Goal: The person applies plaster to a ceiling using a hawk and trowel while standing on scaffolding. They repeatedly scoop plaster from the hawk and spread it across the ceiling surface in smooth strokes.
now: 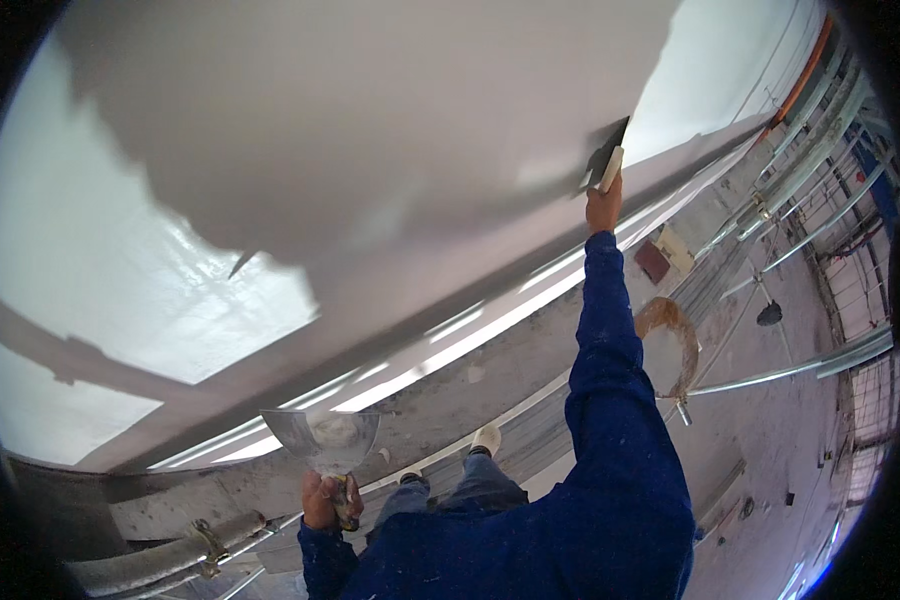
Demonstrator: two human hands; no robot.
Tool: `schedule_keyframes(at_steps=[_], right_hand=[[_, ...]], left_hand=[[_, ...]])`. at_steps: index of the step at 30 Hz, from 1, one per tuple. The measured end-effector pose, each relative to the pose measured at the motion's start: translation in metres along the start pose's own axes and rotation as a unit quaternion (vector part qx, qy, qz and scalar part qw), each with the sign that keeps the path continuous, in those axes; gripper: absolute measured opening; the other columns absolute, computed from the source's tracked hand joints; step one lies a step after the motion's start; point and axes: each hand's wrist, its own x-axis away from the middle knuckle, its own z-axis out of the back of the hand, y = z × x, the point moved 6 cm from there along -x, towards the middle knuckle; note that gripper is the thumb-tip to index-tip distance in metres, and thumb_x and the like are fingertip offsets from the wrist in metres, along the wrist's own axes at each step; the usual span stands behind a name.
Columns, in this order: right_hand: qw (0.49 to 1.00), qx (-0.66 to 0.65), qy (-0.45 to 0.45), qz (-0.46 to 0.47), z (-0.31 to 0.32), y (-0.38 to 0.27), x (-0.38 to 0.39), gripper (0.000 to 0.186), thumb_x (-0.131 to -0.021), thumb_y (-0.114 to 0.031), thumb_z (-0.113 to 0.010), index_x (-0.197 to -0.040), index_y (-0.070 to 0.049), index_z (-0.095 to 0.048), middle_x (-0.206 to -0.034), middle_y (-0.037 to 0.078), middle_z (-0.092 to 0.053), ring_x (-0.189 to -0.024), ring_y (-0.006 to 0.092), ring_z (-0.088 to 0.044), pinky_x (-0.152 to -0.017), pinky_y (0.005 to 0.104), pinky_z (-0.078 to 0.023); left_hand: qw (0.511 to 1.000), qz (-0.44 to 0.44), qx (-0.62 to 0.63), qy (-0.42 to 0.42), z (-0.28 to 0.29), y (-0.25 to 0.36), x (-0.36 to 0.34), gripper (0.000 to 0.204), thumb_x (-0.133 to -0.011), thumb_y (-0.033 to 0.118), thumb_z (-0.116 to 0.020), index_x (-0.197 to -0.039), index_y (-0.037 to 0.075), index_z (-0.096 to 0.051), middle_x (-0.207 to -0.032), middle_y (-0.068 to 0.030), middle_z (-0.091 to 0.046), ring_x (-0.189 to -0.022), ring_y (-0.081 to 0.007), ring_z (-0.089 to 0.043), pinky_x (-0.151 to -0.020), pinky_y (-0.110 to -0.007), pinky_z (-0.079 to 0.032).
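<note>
- At the wall (330,140), right of centre: trowel (612,166), one, dark blade, pale handle. Blade lies on the surface or just off it; from my remote seat I cannot tell which.
- Right grip (603,207): closed round the trowel's handle. I judge the handle is held outward so that the blade can lie along the wall and the knuckles stand clear.
- Right arm: blue sleeve (610,340), stretched forward almost straight, hand well apart from the body. I put the long reach down to where the feet stand.
- Low, left of centre: knife (318,443), one, broad blade, whitish lump (335,430) on it. Well apart from the trowel.
- Left grip (323,503): wrapped round the knife's handle. I read the blade's upturned face as a small tray, held so that the lump does not slide off.
- Left arm: mostly hidden; the cuff sits close to the torso, hand low, blade pointing away from the body.
- Underfoot: planks (538,430), grey; shoes (488,438), pale, toes toward the wall.
- Lower left: pole (150,563), clamped.
</note>
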Motion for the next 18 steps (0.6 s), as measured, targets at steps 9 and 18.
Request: schedule_keyframes(at_steps=[9,18], right_hand=[[0.996,0.069,-0.018,-0.047,-0.082,-0.034,0.154,0.076,-0.061,0.014,-0.044,-0.131,-0.007,-0.023,-0.131,0.015,-0.03,-0.121,0.0327,-0.028,-0.102,0.0383,-0.024],[0.998,0.029,-0.035,-0.04,-0.18,-0.184,0.316,0.083,-0.06,0.013,-0.052,-0.133,-0.013,-0.024,-0.134,0.017,-0.023,-0.122,0.0331,-0.026,-0.1,0.0392,-0.025]], left_hand=[[1.0,0.009,-0.002,-0.005,0.059,0.032,0.02,0.048,-0.077,0.039,-0.056,-0.094,-0.004,-0.044,-0.057,-0.0105,-0.047,-0.038,-0.0193,-0.045,-0.034,-0.03,-0.037],[0.999,-0.015,0.0,0.03,0.121,0.041,0.05,0.047,-0.076,0.042,-0.056,-0.095,0.001,-0.041,-0.059,-0.0104,-0.049,-0.038,-0.0191,-0.046,-0.033,-0.029,-0.037]])
